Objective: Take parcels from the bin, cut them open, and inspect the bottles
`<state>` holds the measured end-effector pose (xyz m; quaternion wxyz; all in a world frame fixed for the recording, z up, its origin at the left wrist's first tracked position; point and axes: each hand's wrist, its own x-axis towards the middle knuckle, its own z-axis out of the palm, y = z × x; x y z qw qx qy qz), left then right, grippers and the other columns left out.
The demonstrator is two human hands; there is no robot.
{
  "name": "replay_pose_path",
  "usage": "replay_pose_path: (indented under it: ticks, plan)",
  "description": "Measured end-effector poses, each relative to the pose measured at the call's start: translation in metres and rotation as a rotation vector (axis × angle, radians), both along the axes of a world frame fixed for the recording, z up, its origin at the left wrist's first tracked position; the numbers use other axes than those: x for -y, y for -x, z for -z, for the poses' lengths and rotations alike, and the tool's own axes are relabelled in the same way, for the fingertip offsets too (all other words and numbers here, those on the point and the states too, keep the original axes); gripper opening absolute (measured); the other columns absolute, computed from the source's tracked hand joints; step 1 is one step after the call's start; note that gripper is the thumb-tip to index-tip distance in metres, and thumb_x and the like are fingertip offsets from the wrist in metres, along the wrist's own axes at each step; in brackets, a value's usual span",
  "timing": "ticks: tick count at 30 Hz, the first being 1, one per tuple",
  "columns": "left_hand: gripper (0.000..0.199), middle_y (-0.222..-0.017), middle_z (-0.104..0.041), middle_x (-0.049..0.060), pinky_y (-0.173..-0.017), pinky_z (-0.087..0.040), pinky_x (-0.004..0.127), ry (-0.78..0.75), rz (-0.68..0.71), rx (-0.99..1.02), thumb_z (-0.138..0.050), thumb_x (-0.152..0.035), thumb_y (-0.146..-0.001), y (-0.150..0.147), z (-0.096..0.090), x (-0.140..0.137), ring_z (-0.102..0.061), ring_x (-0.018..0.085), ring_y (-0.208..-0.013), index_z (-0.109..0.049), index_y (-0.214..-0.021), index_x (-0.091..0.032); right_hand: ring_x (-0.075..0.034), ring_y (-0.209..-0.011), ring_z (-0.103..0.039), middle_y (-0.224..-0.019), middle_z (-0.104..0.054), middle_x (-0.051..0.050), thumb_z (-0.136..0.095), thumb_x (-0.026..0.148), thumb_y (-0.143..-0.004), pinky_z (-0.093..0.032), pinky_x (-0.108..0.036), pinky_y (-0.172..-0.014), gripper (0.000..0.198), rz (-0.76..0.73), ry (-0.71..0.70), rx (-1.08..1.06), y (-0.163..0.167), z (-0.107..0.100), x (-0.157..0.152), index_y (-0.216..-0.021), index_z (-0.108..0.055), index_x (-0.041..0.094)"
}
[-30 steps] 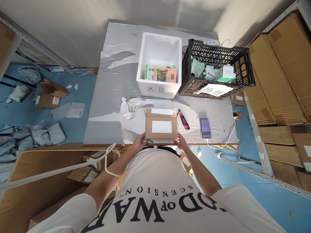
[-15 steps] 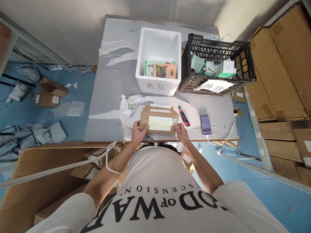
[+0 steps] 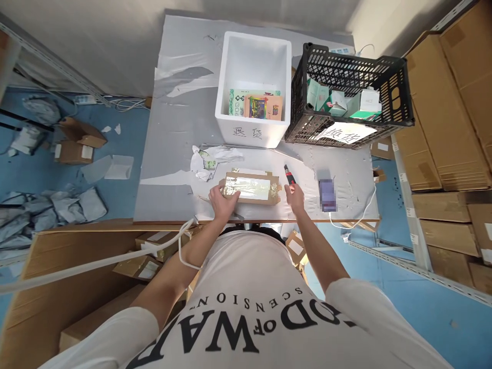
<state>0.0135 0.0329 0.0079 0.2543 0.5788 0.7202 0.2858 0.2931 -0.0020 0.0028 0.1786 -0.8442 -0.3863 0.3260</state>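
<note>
Head view, left fingers (image 3: 236, 198) gripping carton (image 3: 251, 188), right fingers (image 3: 294, 191) touching cutter (image 3: 289, 176), grip unclear, packets (image 3: 265, 107) in foam box (image 3: 273, 134)

Both arms reach forward, forearms bare. Left forearm (image 3: 184, 261) slants toward 1 o'clock, right forearm (image 3: 319, 251) toward 11. Left hand (image 3: 225, 205) at 8 o'clock from view centre, gripping, thumb spread off bent fingers. Right hand (image 3: 296, 197) between 3 and 4 o'clock, clear of left hand, fingers curled, how tightly unclear. Wrists roughly straight.
</note>
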Motion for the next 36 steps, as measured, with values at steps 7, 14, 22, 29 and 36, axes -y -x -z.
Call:
replay_pose_path:
  ticks: [7, 14, 22, 29, 36]
  plan:
    - [0.024, -0.099, -0.069, 0.009, -0.090, -0.040, 0.040, -0.274, 0.578, -0.239, -0.046, -0.031, -0.095, -0.001, 0.002, 0.010, -0.060, 0.023, -0.098, -0.068, -0.100, -0.022, -0.030, -0.120, -0.049, -0.129, -0.049, -0.017, -0.054, 0.022, -0.086, -0.046, -0.041, -0.093, 0.057, -0.180, 0.321, 0.299, -0.035, 0.027, -0.020, -0.141, -0.036, 0.020]
    - [0.051, -0.132, -0.059, 0.017, -0.111, -0.027, 0.049, -0.255, 0.766, -0.422, -0.048, -0.040, -0.093, 0.010, 0.004, 0.032, -0.049, 0.032, -0.125, -0.053, -0.137, -0.015, -0.030, -0.116, -0.053, -0.131, -0.047, -0.021, -0.033, 0.019, -0.090, -0.045, -0.043, -0.097, 0.063, -0.150, -0.036, 0.200, -0.030, -0.010, -0.025, -0.152, -0.019, 0.011]
    - [0.062, -0.149, -0.044, 0.018, -0.116, -0.019, 0.051, -0.118, 0.783, -0.387, -0.048, -0.040, -0.091, 0.010, 0.016, 0.038, -0.037, 0.033, -0.139, -0.039, -0.148, -0.015, -0.025, -0.107, -0.059, -0.127, -0.058, -0.009, -0.034, 0.030, -0.097, -0.047, -0.039, -0.092, 0.054, -1.094, -0.148, 0.029, 0.052, -0.089, -0.044, -0.152, -0.029, 0.030]
    - [0.062, -0.151, -0.041, 0.017, -0.117, -0.017, 0.051, -0.085, 0.788, -0.380, -0.048, -0.038, -0.092, 0.010, 0.014, 0.038, -0.033, 0.032, -0.142, -0.039, -0.148, -0.015, -0.022, -0.086, -0.064, -0.115, -0.059, -0.010, -0.035, 0.020, -0.096, -0.044, -0.030, -0.074, 0.061, -1.391, 0.052, 0.293, 0.079, -0.095, -0.063, -0.154, -0.021, 0.037]
    - [0.060, -0.151, -0.041, 0.015, -0.118, -0.017, 0.050, -0.087, 0.791, -0.391, -0.045, -0.037, -0.093, 0.012, 0.019, 0.038, -0.035, 0.031, -0.141, -0.038, -0.149, -0.017, -0.021, -0.080, -0.065, -0.113, -0.060, -0.011, -0.037, 0.013, -0.094, -0.044, -0.032, -0.073, 0.067, -1.429, 0.093, 0.342, 0.081, -0.109, -0.063, -0.153, -0.021, 0.040]
